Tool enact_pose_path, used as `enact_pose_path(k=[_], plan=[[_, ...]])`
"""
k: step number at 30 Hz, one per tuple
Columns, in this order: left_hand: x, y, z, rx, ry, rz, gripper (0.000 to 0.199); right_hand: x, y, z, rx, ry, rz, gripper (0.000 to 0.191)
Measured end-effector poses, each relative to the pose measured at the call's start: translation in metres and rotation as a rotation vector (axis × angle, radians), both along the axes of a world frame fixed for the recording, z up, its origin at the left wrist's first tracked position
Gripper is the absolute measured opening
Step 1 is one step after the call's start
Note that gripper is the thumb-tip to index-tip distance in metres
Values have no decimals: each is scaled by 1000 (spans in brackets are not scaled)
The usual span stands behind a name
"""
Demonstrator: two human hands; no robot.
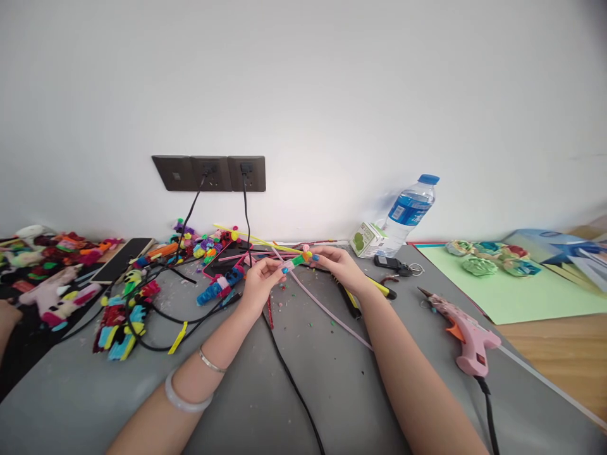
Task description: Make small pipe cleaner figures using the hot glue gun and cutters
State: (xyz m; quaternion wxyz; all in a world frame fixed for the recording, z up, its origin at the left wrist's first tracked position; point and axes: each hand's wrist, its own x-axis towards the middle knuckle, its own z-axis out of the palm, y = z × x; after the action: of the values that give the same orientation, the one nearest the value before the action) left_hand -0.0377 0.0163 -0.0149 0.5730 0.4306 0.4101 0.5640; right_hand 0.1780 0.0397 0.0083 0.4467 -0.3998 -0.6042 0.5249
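Both hands meet over the middle of the grey table around a small fuzzy pipe-cleaner piece (298, 260), green with orange and pink at its right end. My left hand (264, 278) pinches its left end, where something whitish shows between the fingers. Closed on the orange and pink end is my right hand (339, 264). A long pale pink pipe cleaner (327, 309) runs beneath the hands; whether it joins the piece I cannot tell. Yellow-and-black handled pliers (348, 296) lie partly hidden under my right wrist. A blue pipe-cleaner figure (219, 287) lies left of my left hand.
Colourful pipe-cleaner figures (121, 322), a phone (122, 260) and black cables (289, 370) spread leftward. A pink glue gun (469, 338) lies right. Behind stand a water bottle (411, 212) and a drink carton (367, 240), near a key fob (391, 264). Another person's hand (7, 325) shows at far left.
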Motion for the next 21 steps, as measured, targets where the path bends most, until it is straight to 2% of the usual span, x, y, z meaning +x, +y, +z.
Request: enact_pose_path(k=[5,12,21], plan=[[1,-2,5,-50,-39,20,47,-1,0,0,35,21,-82,40],[3,-3,4,-22,-15,2,45,-6,-1,0,-22,110,-24,35],[3,-2,1,23,-2,-17,43,-5,-1,-1,1,118,-36,34]])
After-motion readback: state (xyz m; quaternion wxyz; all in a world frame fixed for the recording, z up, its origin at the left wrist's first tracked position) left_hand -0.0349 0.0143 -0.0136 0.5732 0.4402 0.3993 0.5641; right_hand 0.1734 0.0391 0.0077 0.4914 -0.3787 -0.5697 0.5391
